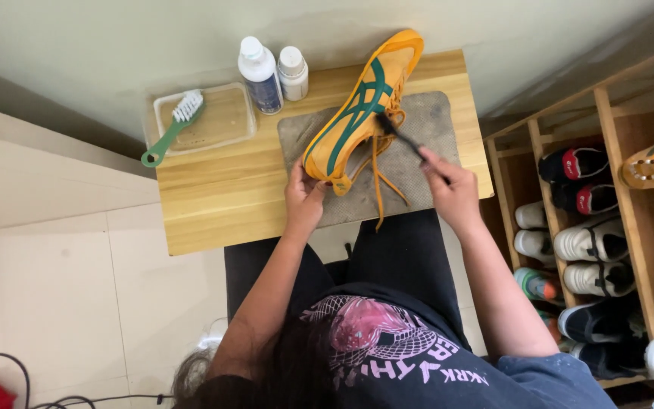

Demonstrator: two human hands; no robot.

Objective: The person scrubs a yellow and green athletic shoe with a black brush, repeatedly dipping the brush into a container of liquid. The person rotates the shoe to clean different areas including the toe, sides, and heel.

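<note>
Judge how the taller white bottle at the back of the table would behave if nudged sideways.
The tall white bottle looks narrow and upright, so it probably tips easily. Being round, it would likely roll, perhaps knocking the shorter bottle close beside it.

Looks like you're set up in a home entryway or hallway corner, kind of a DIY shoe-care spot. To your right there's a wooden shoe rack (630, 227) with cubbies full of sneakers (592, 242), mostly white and dark pairs. You've got a small wooden table (221, 189) pushed against a plain pale wall (115, 45), sitting on big light floor tiles (54, 288). A dark cable (9, 363) trails across the floor at the bottom left. Nothing shop-like about it, just regular house stuff.
</note>
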